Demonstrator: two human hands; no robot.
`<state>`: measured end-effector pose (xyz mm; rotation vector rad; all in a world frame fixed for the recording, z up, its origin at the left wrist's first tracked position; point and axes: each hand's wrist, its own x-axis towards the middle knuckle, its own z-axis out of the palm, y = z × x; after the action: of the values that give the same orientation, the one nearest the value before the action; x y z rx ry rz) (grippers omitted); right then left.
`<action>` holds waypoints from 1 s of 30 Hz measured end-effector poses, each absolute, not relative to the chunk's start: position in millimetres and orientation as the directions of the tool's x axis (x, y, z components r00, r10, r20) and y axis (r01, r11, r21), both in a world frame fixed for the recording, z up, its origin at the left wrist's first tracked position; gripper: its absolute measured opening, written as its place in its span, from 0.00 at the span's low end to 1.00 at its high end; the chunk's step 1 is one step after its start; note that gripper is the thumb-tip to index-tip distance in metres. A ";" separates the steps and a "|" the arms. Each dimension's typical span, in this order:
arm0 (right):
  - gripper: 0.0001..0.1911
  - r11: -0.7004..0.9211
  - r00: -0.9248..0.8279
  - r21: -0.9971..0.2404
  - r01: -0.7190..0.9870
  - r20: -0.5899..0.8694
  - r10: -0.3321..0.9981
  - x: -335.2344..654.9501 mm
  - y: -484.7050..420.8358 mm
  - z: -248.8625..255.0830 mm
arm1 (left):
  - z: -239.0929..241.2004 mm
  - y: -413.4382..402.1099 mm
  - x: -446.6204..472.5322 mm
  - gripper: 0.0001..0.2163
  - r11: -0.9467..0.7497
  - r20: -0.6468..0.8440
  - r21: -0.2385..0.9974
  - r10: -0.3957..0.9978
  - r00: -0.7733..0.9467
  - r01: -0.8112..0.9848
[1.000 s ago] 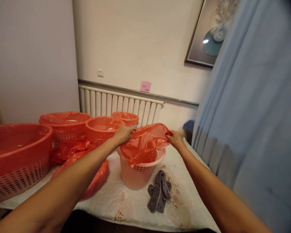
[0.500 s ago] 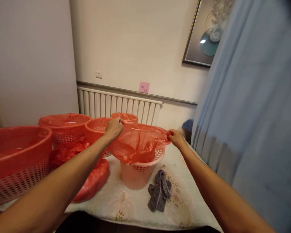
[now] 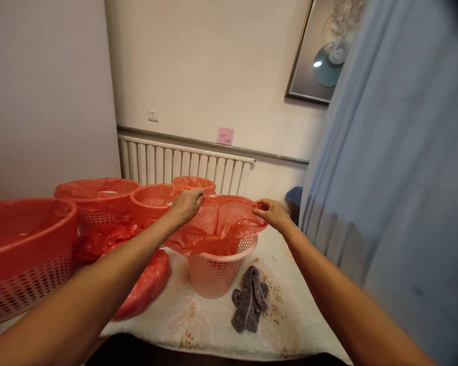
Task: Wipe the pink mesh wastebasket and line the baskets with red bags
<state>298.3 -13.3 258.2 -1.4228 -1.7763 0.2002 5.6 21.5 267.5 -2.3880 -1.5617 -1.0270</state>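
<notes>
Nearest on the patterned tablecloth [image 3: 198, 325] lies a crumpled grey cloth [image 3: 250, 305], just right of the pink basket [image 3: 213, 274]. Above that basket the person stretches a red plastic bag [image 3: 217, 226] by its mouth: the left hand [image 3: 186, 204] is pinched shut on the far-left edge and the right hand [image 3: 270, 213] is clamped on the right edge, so the opening spans the rim while the bag's body sags inside. A loose pile of red bags [image 3: 137, 279] lies to the left, with lined baskets [image 3: 152, 201] farther back before the radiator [image 3: 183, 162]. Compared with a second ago, the bunched bag now hangs spread wider and flatter, and the hands have shifted a little apart.
</notes>
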 end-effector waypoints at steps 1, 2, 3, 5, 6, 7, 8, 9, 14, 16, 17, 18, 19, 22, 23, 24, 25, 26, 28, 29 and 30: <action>0.12 0.363 -0.020 -0.599 0.714 0.501 0.866 295.9 -15.9 260.3 | 267.4 22.0 6.0 0.11 -0.466 0.593 0.265 0.769 0.239 0.844; 0.12 0.378 -0.020 -0.624 0.684 0.502 0.865 293.6 -18.0 262.1 | 267.1 22.6 6.3 0.11 -0.468 0.598 0.269 0.766 0.235 0.842; 0.11 0.390 -0.013 -0.654 0.649 0.503 0.864 291.5 -19.6 263.3 | 266.7 23.4 6.6 0.11 -0.469 0.603 0.273 0.764 0.231 0.840; 0.10 0.400 0.015 -0.708 0.582 0.500 0.866 288.4 -20.8 264.2 | 265.5 25.4 6.8 0.12 -0.470 0.610 0.282 0.760 0.222 0.837; 0.10 0.398 0.034 -0.725 0.562 0.502 0.864 287.5 -20.5 263.9 | 264.8 26.8 6.8 0.12 -0.470 0.613 0.287 0.760 0.217 0.835; 0.10 0.395 0.056 -0.732 0.556 0.507 0.860 286.9 -19.5 263.2 | 264.1 28.4 6.7 0.12 -0.469 0.615 0.292 0.759 0.212 0.834; 0.10 0.393 0.079 -0.734 0.554 0.516 0.853 286.6 -18.1 262.3 | 263.4 30.2 6.7 0.13 -0.469 0.617 0.296 0.759 0.208 0.832; 0.10 0.393 0.108 -0.737 0.550 0.529 0.842 286.5 -16.5 261.3 | 262.8 32.0 6.9 0.13 -0.469 0.618 0.299 0.759 0.206 0.831; 0.09 0.414 0.234 -0.741 0.529 0.596 0.768 282.4 -8.5 259.5 | 261.2 38.1 10.8 0.13 -0.468 0.613 0.303 0.763 0.206 0.830; 0.10 0.405 0.283 -0.709 0.577 0.639 0.716 277.2 -6.0 259.6 | 261.0 38.9 13.1 0.14 -0.460 0.609 0.296 0.766 0.206 0.837; 0.10 0.389 0.303 -0.676 0.626 0.670 0.677 273.9 -4.6 259.2 | 260.9 39.2 14.2 0.14 -0.452 0.607 0.292 0.769 0.202 0.843; 0.11 0.362 0.310 -0.630 0.687 0.705 0.638 270.1 -3.0 258.3 | 260.5 39.6 15.3 0.14 -0.440 0.603 0.287 0.773 0.197 0.851; 0.12 0.327 0.296 -0.573 0.752 0.736 0.609 266.1 -1.1 256.5 | 259.8 40.2 16.3 0.14 -0.427 0.598 0.280 0.778 0.192 0.860; 0.16 0.209 0.113 -0.341 0.917 0.723 0.682 253.4 7.5 246.1 | 254.9 43.3 19.4 0.14 -0.401 0.575 0.250 0.794 0.198 0.881; 0.17 0.189 0.027 -0.249 0.950 0.670 0.742 249.2 11.6 241.2 | 252.2 45.0 20.5 0.14 -0.400 0.564 0.237 0.798 0.209 0.886; 0.17 0.188 -0.051 -0.168 0.968 0.601 0.798 245.1 16.5 235.9 | 248.9 47.0 21.6 0.14 -0.400 0.551 0.223 0.804 0.224 0.889; 0.16 0.203 -0.118 -0.106 0.973 0.529 0.841 241.1 22.0 230.4 | 245.1 49.6 22.6 0.14 -0.401 0.535 0.211 0.810 0.238 0.891; 0.15 0.226 -0.170 -0.068 0.972 0.463 0.870 237.1 28.2 224.9 | 241.0 52.7 23.4 0.14 -0.401 0.517 0.201 0.818 0.252 0.894; 0.13 0.267 -0.231 -0.054 0.962 0.363 0.903 229.5 42.0 214.4 | 232.0 60.5 23.9 0.13 -0.399 0.471 0.191 0.839 0.273 0.897; 0.12 0.278 -0.247 -0.056 0.959 0.316 0.916 225.9 49.1 209.4 | 227.2 64.9 23.5 0.12 -0.398 0.445 0.192 0.850 0.282 0.897; 0.11 0.286 -0.259 -0.064 0.956 0.271 0.927 222.6 56.0 204.4 | 222.2 69.4 22.7 0.11 -0.400 0.417 0.196 0.860 0.293 0.895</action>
<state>222.6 56.0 204.4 -1.7300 -2.3008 -0.1640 22.7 69.4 222.2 -2.4644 -1.6774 -0.7190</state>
